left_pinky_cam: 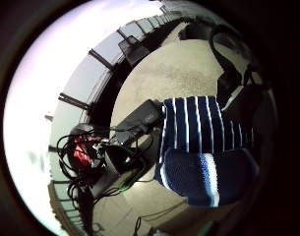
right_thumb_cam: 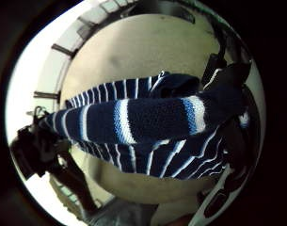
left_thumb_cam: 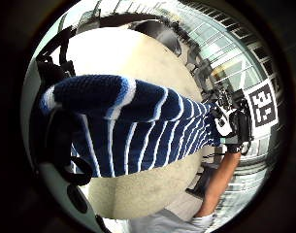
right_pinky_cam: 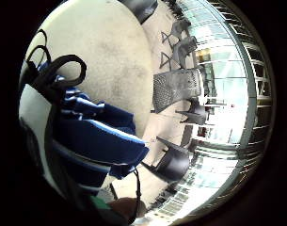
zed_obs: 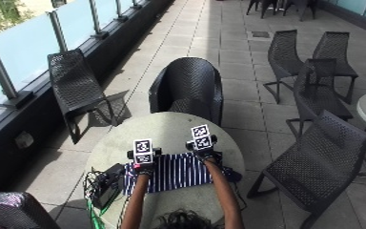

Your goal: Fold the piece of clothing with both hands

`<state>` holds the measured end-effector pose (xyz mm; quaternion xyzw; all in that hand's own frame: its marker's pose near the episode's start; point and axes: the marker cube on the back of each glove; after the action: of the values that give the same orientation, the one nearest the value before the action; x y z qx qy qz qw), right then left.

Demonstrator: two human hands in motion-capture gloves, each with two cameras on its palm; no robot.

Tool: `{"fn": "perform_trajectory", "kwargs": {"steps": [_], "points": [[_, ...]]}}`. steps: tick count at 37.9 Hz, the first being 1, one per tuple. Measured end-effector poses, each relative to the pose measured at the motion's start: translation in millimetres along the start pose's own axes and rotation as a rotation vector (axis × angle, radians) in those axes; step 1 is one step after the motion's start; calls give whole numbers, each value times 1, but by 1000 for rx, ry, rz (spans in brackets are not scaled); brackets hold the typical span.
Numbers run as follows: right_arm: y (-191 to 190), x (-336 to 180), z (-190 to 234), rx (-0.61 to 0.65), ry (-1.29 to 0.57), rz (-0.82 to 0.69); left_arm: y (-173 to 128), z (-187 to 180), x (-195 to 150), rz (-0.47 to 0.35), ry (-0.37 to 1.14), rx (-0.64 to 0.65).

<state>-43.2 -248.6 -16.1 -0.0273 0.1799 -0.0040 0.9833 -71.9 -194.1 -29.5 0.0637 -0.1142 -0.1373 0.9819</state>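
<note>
The top of the person's head [zed_obs: 183, 220] shows at the lower edge of the outside view, and two bare forearms reach up from it over a round pale table [zed_obs: 170, 129]. One piece of clothing, a navy knit with thin white stripes [zed_obs: 170, 172], lies on the near half of the table, spread between the two hands. The left hand [zed_obs: 144, 168] sits at its far left edge and the right hand [zed_obs: 205, 155] at its far right edge. The palm views show the knit bunched close against both palms, a thick rolled band of it crossing each thumb-side view, so the fingers of both hands seem curled around the cloth; the fingers themselves are mostly hidden.

One black box-like device [zed_obs: 108, 183] lies on the table just beside the clothing's left end, with black cables tangled around it and a green cable hanging off the table edge. No container shows on the table.

Around the table stand black woven chairs: one [zed_obs: 188, 88] close behind the table, one [zed_obs: 78, 90] by the glass railing [zed_obs: 37, 43] at the left, three at the right [zed_obs: 322, 162], and one corner of another at the lower left.
</note>
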Motion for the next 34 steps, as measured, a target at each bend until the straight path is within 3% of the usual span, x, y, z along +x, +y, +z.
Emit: {"fn": "perform_trajectory", "kwargs": {"steps": [5,8,11,13,17,23,29,34], "points": [[-14,-6,16,55,-18,9,0,19,3,24,2,-62],[-5,4,12,154,-93,43,2,22,3,13,28,-75],[8,31,7,321,-211,150,8,18,1,2,36,-41],[17,51,20,355,-313,245,11,13,2,9,41,22],[76,85,42,119,-488,441,16,10,7,73,58,111],[121,116,78,-72,-575,605,34,27,9,121,21,-15],[135,103,115,-188,-674,566,45,64,17,174,1,-174],[135,83,117,-235,-580,524,49,80,21,183,32,-222]]}}
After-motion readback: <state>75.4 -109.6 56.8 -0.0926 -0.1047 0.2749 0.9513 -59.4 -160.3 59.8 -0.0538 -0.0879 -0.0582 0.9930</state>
